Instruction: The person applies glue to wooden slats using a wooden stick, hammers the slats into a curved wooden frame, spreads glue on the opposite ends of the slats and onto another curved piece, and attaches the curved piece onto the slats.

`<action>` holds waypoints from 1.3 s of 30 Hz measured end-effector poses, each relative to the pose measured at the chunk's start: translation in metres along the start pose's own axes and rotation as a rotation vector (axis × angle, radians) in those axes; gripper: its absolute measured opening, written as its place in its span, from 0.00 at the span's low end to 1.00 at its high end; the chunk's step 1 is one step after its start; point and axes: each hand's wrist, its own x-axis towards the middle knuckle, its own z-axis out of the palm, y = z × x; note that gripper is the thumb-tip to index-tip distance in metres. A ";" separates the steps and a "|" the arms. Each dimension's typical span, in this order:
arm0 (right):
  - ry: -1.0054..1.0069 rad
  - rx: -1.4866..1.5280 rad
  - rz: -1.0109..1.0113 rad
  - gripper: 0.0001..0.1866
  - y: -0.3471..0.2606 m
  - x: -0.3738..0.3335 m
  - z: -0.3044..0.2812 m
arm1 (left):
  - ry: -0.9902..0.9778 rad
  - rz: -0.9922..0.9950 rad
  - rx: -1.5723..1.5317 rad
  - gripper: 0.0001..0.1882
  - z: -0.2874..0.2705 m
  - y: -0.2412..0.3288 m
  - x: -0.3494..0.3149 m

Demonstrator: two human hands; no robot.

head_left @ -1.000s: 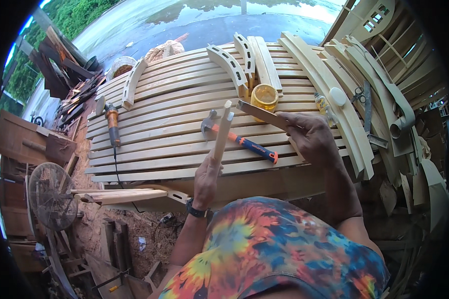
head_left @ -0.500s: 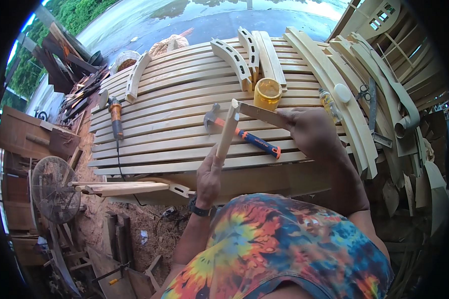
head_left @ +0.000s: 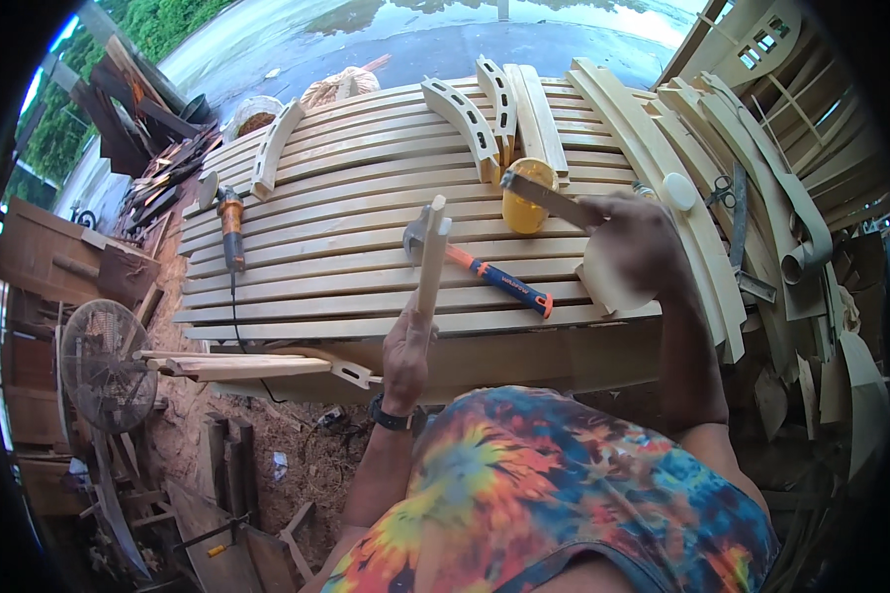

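Note:
My left hand is closed around a pale wooden slat, which it holds upright at the table's near edge. In my right hand is a flat wooden strip, its tip at the mouth of a jar of yellow glue. Whether the tip dips into the glue I cannot tell. Between the hands lies a claw hammer with a blue and orange handle, its head partly behind the slat. Below my right hand is a blurred pale piece I cannot make out.
The slatted wooden table carries an angle grinder with its cord, slotted curved pieces and long boards. Scissors and a metal square lie at the right. A fan stands left.
My right hand has drawn the strip away from the slat's top end, and its tip is now at the glue jar. The slat in my left hand has shifted slightly left.

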 end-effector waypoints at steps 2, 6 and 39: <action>0.052 -0.177 -0.071 0.14 0.035 0.017 0.005 | -0.013 0.010 0.008 0.28 0.003 0.002 0.000; -0.044 -0.650 -0.111 0.11 0.077 0.056 0.016 | 0.039 0.012 0.002 0.26 0.008 0.005 -0.009; -0.825 1.502 0.619 0.38 0.063 -0.161 0.183 | 0.293 -0.260 -1.332 0.17 0.050 0.003 -0.064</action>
